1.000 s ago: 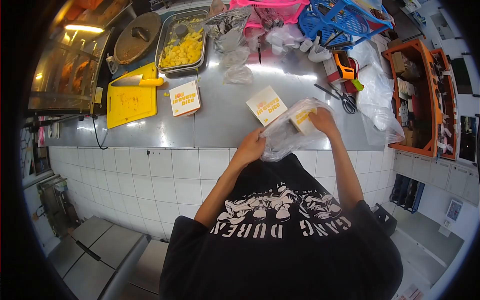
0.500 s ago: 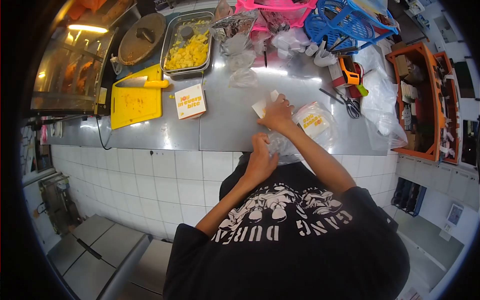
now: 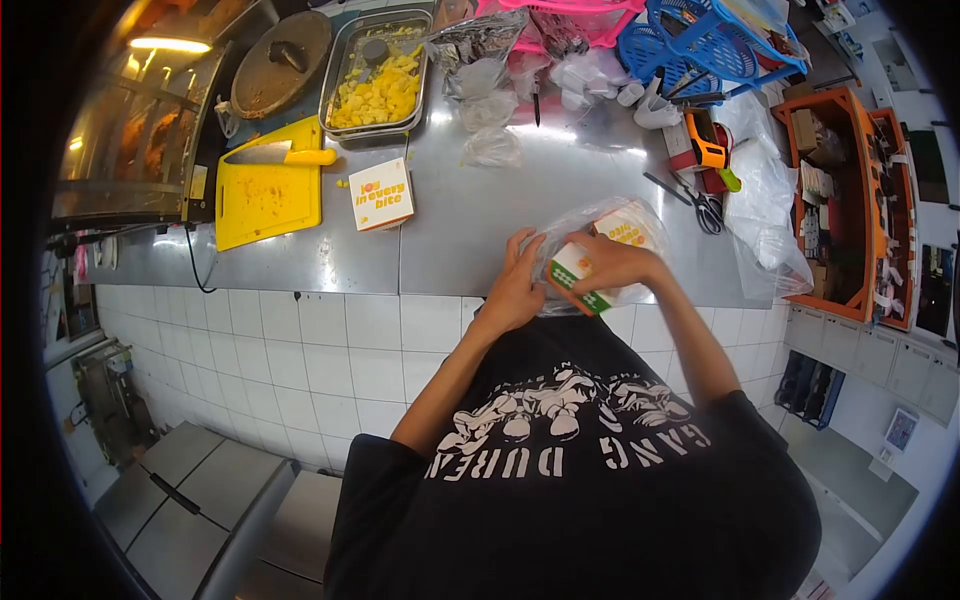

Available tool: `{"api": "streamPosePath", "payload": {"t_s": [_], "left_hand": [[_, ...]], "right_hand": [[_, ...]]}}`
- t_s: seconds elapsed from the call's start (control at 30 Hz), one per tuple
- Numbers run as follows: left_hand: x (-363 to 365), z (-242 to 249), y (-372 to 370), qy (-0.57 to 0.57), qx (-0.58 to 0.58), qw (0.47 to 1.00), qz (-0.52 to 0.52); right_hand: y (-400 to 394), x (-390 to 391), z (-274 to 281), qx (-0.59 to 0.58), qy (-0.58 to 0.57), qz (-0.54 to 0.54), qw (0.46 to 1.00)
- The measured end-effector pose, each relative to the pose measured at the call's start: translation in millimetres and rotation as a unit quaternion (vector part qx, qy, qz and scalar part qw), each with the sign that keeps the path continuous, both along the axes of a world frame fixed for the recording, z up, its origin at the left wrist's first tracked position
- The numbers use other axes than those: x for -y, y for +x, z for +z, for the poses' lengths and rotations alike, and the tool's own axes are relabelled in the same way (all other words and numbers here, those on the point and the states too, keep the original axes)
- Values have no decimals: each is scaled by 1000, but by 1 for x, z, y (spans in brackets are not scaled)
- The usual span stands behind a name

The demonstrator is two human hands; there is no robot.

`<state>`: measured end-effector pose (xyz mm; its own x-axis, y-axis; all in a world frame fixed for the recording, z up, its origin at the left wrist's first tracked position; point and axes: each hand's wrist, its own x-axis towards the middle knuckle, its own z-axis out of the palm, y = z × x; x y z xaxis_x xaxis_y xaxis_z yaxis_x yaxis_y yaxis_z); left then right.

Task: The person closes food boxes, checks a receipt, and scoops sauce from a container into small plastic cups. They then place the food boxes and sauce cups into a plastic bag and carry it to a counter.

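At the counter's front edge, my right hand [image 3: 618, 268] grips a small white box with a green side [image 3: 578, 284], tilted at the mouth of a clear plastic bag [image 3: 648, 288]. My left hand [image 3: 512, 290] is closed on the bag's left edge. Inside the bag, beyond my right hand, lies another white box [image 3: 628, 226] with orange lettering. A third lettered white box [image 3: 382, 196] stands by itself on the counter, left of my hands. The fingertips of my right hand are partly hidden by the box.
The steel counter [image 3: 450, 230] holds a yellow board [image 3: 268, 205] with a knife [image 3: 282, 155], a tray of yellow pieces [image 3: 378, 90], scissors [image 3: 706, 208], an orange tape dispenser [image 3: 708, 148] and a blue basket [image 3: 700, 45]. A round lid [image 3: 282, 70] is at the back left.
My right hand has moved right and nearer my body, bringing a box from the counter to the bag. My left hand has shifted slightly up along the bag's edge.
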<state>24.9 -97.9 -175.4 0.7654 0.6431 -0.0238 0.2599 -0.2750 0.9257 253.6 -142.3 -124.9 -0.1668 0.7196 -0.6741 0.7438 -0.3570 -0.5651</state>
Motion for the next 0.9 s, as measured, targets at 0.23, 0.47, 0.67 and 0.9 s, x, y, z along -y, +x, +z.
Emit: {"api": "streamPosePath", "payload": {"t_s": [0.23, 0.47, 0.67, 0.9], "left_hand": [[-11, 35, -3, 27, -55, 998, 29], [-2, 40, 3, 33, 31, 992, 115], [-18, 28, 3, 69, 62, 965, 245], [7, 8, -28, -145, -103, 971, 160]], "right_hand": [[-79, 3, -30, 293, 128, -188, 929], [-76, -6, -43, 329, 93, -146, 928], [-46, -19, 19, 257, 7, -61, 964], [-167, -137, 1, 79, 278, -7, 957]]}}
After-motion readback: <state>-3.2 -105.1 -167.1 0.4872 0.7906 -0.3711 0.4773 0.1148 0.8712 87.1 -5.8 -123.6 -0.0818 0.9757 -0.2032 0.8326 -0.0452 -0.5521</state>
